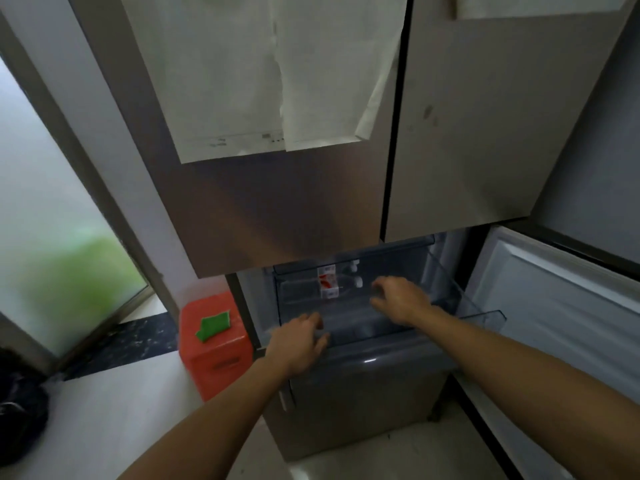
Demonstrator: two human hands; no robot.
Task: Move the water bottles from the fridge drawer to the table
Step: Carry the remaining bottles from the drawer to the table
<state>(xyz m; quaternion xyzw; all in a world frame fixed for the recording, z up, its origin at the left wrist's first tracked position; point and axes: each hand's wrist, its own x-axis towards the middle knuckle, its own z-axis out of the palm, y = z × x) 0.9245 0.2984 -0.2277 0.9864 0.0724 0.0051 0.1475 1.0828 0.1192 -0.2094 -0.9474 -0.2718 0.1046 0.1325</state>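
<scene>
Since the water bottles (pixel 331 287) lie on their sides at the back edge of the clear fridge drawer (pixel 483 315), caps pointing to its right wall, the reach has to go deep and low under the closed upper door (pixel 277 209). Two bottles can be made out, one behind the other; whether more lie there I cannot tell.

The right grip (pixel 401 299) hovers over the middle of the drawer, just short of the nearer cap, fingers apart and loosely bent, holding nothing. The left grip (pixel 301 344) rests on the front edge near the front left corner; whether its fingers hook over that edge is too blurred to tell.

To do this step well, I would have the left grip brace the front edge so the drawer cannot slide back. The right one should come down over the nearer bottle's body rather than its cap, wrapping at or beside the red and white label, where the barrel looks widest. A smooth, round bottle is likely to roll toward the back edge if only nudged, so close fully before lifting. Lift it toward the front edge to clear the upper door. The tabletop is not in view.
</scene>
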